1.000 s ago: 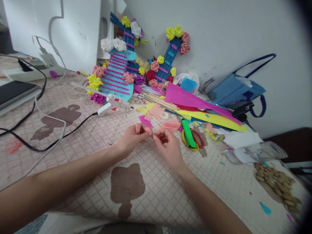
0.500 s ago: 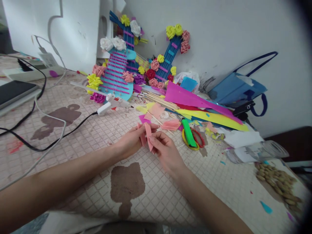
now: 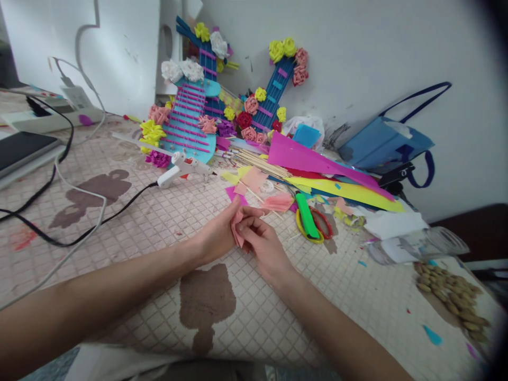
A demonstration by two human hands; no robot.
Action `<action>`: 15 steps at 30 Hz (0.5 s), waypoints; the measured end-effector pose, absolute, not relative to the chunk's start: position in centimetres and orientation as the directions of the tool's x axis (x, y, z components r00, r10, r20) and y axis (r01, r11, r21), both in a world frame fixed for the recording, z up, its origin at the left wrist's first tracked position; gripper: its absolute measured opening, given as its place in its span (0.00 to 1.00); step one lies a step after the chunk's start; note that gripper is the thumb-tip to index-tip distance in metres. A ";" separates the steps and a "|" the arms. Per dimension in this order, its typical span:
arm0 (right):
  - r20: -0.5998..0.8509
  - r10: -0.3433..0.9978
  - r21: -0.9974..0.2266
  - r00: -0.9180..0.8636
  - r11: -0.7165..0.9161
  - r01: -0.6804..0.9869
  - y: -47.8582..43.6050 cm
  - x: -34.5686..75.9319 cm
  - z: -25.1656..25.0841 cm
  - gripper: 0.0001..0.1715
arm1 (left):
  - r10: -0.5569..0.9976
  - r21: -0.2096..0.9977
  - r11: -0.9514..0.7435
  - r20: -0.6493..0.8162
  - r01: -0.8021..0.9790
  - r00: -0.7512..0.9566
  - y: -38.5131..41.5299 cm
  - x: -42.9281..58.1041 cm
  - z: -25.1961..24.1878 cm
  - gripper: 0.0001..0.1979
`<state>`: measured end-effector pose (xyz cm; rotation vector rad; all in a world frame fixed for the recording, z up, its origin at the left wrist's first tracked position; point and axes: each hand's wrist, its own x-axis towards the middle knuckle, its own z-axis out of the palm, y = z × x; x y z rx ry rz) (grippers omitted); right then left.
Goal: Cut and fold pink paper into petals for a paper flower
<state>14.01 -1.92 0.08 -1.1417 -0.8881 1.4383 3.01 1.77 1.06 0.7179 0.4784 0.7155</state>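
Observation:
Folded pink paper [image 3: 237,228] is between my two hands above the table's middle. My left hand [image 3: 220,233] is closed around its left side, the thumb pointing up. The fingers of my right hand [image 3: 260,241] pinch its right side. My fingers hide part of the paper. Just beyond the hands lie a stack of pink paper pieces [image 3: 279,202] and a magenta scrap [image 3: 237,196]. To the right, a green-handled tool [image 3: 306,214] rests across scissors [image 3: 326,225] with red and yellow handles.
A white glue gun [image 3: 182,168] with a black cord lies at the left. Flower-covered paper decorations [image 3: 190,119] lean at the back. Coloured sheets [image 3: 317,159] and wooden sticks [image 3: 257,163] lie behind the scissors. A clear jar [image 3: 420,246] and peanuts [image 3: 448,296] are at the right.
The pink paper, earlier a flat strip held upright with another piece beside it, is now bunched between my hands. My left thumb has lifted and my hands have closed in together.

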 end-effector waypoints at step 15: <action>-0.055 0.998 -0.994 -0.020 -0.057 -0.096 -1.7 14.3 -0.5 0.17 | 0.772 0.749 0.467 -0.085 -0.471 0.630 1.8 3.0 0.1 0.13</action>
